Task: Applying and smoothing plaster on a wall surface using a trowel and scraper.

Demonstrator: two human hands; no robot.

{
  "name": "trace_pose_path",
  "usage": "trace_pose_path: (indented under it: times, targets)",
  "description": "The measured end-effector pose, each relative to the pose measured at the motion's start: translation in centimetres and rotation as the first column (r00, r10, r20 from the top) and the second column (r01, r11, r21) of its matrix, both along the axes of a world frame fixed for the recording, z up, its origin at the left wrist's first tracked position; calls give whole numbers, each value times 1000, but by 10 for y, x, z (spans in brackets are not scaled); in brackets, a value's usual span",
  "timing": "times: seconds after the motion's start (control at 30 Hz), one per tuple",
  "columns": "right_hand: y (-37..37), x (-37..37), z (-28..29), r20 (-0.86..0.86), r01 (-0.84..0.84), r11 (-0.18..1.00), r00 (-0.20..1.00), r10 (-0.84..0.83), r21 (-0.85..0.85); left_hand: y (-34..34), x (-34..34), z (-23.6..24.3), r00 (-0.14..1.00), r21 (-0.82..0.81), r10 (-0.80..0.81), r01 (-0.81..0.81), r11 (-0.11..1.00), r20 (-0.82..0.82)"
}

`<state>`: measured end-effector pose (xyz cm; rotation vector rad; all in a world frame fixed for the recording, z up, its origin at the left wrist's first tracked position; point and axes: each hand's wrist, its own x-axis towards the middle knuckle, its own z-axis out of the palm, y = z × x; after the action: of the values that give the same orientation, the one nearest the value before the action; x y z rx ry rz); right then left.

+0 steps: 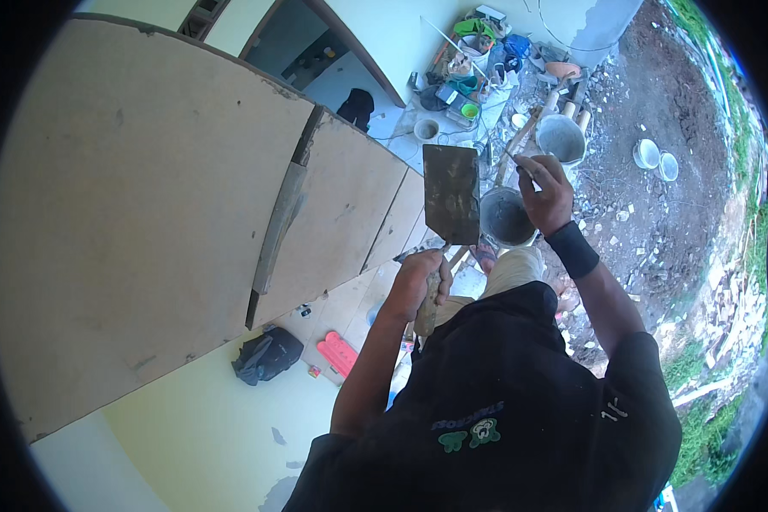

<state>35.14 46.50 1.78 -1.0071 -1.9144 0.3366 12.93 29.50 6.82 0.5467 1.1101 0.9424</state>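
"One trowel [451, 196], held where?"
"Clasped in the left hand [423, 283], blade raised, left of a bucket [490, 202] seen from above."
"And the right hand [546, 193]?"
"Bent-fingered; whether grasping anything, I can't tell."

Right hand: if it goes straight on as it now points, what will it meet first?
The wooden strip, in this view, but it probably lies below the right hand; depth is unclear.
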Motion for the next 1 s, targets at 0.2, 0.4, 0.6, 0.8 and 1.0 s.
trace_pose_path:
  times: [0.2, 0.4, 0.6, 0.8, 1.0]
  targets:
    - [23, 56, -23, -680, -453, 510, 420, -601, -731, 7, 38, -23, 923, 12, -14, 20, 1000, -384]
    - [-11, 26, 38, -672, -495, 506, 693, -261, -706, -1, 50, -38, 889, 284, 293, -197, 938, -352]
    - [-20, 11, 98, -109, -379, 891, 925, 363, -249, 11, 53, -9, 829, 426, 407, -232, 874, -384]
    - [-16, -8, 120, 7, -453, 887, 891, 454, 84, 12, 52, 5, 731, 592, 538, -229, 772, -420]
    - [-5, -15, 146, 154, -512, 786, 857, 491, 345, 2, 29, -12, 615, 690, 615, -153, 707, -494]
